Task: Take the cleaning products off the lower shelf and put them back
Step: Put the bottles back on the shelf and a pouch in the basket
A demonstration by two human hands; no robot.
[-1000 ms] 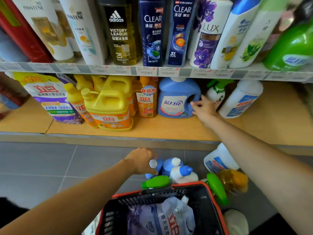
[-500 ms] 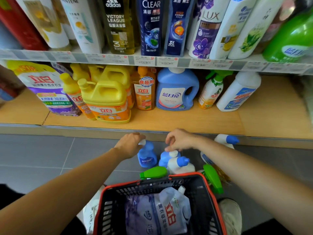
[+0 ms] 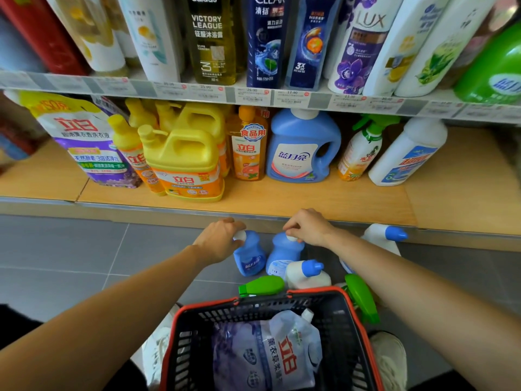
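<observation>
Currently, left hand [image 3: 218, 241] fingers grip the white cap [image 3: 239, 235] of a small blue plastic bottle [image 3: 250, 259]; right hand [image 3: 308, 227] fingers pinch the cap of a second blue bottle [image 3: 283, 253]. Both are on the grey floor [image 3: 70, 263], before the wooden lower shelf [image 3: 310, 198]

Plainly a shop, an aisle for household goods. Told by the strip of price labels [image 3: 252, 95] along the edge of the upper shelf [image 3: 143, 88], by branded shampoo bottles [image 3: 265, 46] packed in a row above, by several identical yellow detergent jugs [image 3: 186, 153] on the wooden lower shelf [image 3: 324, 198], and by a red-rimmed shopping basket [image 3: 239, 311] near, on grey floor tiles [image 3: 70, 255].
</observation>
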